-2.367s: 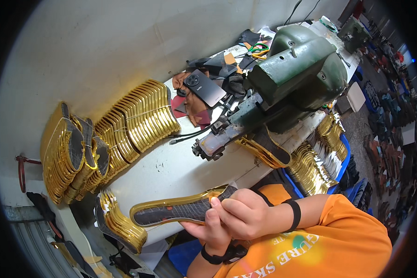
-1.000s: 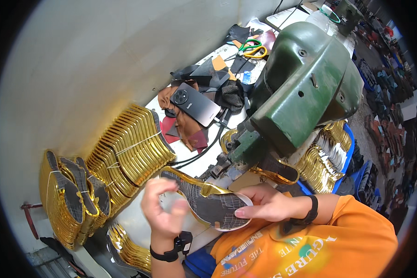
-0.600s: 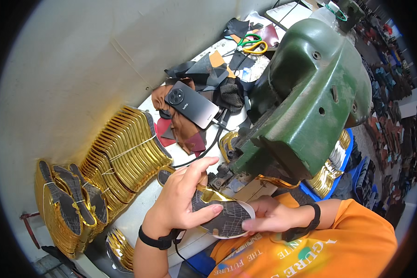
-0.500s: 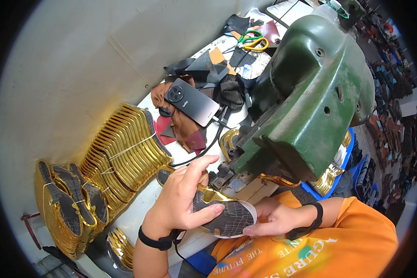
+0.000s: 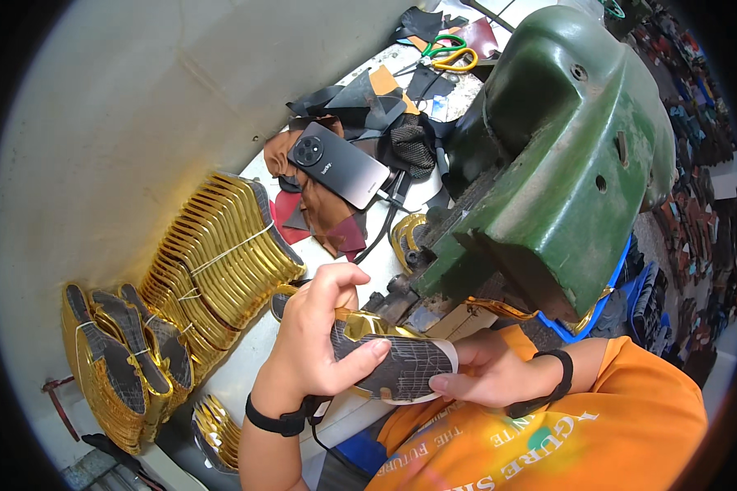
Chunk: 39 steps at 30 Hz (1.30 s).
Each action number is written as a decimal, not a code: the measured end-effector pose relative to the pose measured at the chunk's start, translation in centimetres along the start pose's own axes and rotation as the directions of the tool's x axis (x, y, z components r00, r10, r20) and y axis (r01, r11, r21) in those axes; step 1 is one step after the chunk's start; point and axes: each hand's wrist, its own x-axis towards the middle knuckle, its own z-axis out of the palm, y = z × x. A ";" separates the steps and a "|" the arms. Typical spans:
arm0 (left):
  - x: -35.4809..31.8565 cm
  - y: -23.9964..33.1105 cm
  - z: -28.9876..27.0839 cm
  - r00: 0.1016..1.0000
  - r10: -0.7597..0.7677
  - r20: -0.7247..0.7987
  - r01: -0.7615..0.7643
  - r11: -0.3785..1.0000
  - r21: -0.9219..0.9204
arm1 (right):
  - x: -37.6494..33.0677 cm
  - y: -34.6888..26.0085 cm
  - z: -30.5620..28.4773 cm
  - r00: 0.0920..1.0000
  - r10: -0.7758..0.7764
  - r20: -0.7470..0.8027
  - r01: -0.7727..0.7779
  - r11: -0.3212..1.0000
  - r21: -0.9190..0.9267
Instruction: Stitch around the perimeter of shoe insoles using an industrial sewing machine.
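Observation:
A shoe insole (image 5: 405,366) with a dark grey crackle-patterned face, a shiny gold part and a pale rim lies between my two hands. My left hand (image 5: 313,352) grips its left end, thumb on the patterned face and index finger raised. At the right end my right hand (image 5: 493,375) pinches the pale rim between thumb and fingers. The far ends of several fingers are hidden behind the insole. Just past my left hand another gold-edged insole (image 5: 280,304) shows in part. A green sewing machine (image 5: 540,213) stands close beyond my hands.
Tied bundles of gold-edged insoles (image 5: 221,254) stand by the wall, with another stack (image 5: 110,360) at left and loose ones (image 5: 214,434) nearer. Beyond lie a phone (image 5: 340,165) on leather scraps (image 5: 327,214) and scissors (image 5: 450,56). A blue bin (image 5: 602,315) sits behind the machine.
The view has shifted slightly, so the machine appears farther right. Both hands keep hold of the insole, and my left index finger is bent a little more.

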 end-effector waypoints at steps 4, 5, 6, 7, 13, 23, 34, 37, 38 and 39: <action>-0.2 -0.5 -0.3 0.999 -0.022 -0.038 0.020 0.999 -0.035 | 0.8 -0.8 0.5 0.999 0.009 -0.050 -0.010 1.000 -0.018; -0.3 -0.7 -0.4 0.998 -0.023 -0.057 0.020 0.998 -0.052 | 1.1 -1.1 0.7 0.997 -0.019 -0.073 0.018 1.000 -0.020; -0.4 -0.8 -0.5 0.997 -0.023 -0.077 0.018 0.997 -0.069 | 1.4 -1.0 0.7 0.997 -0.019 -0.070 0.018 1.000 -0.023; -0.5 -0.7 -0.7 0.996 -0.031 -0.084 0.026 0.997 -0.070 | 1.6 -0.8 0.7 0.994 0.022 -0.103 -0.028 0.998 -0.058; -1.2 -1.4 -1.1 0.984 -0.045 -0.175 0.024 0.993 -0.119 | 3.3 -1.4 1.0 0.981 -0.010 -0.192 -0.025 0.983 -0.179; -3.4 -2.0 -0.2 0.927 -0.075 -0.367 0.044 0.995 -0.092 | 4.5 -2.5 1.8 0.953 -0.013 -0.304 -0.041 0.985 -0.169; -6.4 -0.4 4.2 0.758 -0.176 -0.628 0.102 0.983 -0.152 | 4.8 -1.2 2.3 0.916 0.013 -0.400 -0.051 0.995 -0.084; -6.8 0.2 5.8 0.679 -0.249 -0.690 0.140 0.967 -0.212 | 4.8 -1.6 2.4 0.917 0.014 -0.399 -0.053 0.995 -0.086; -7.0 0.5 6.2 0.678 -0.248 -0.692 0.139 0.968 -0.210 | 4.8 -1.8 2.5 0.918 0.007 -0.397 -0.043 0.996 -0.081; -7.2 0.9 6.5 0.658 -0.266 -0.705 0.173 0.964 -0.202 | 4.8 -1.9 2.5 0.919 0.006 -0.395 -0.041 0.996 -0.082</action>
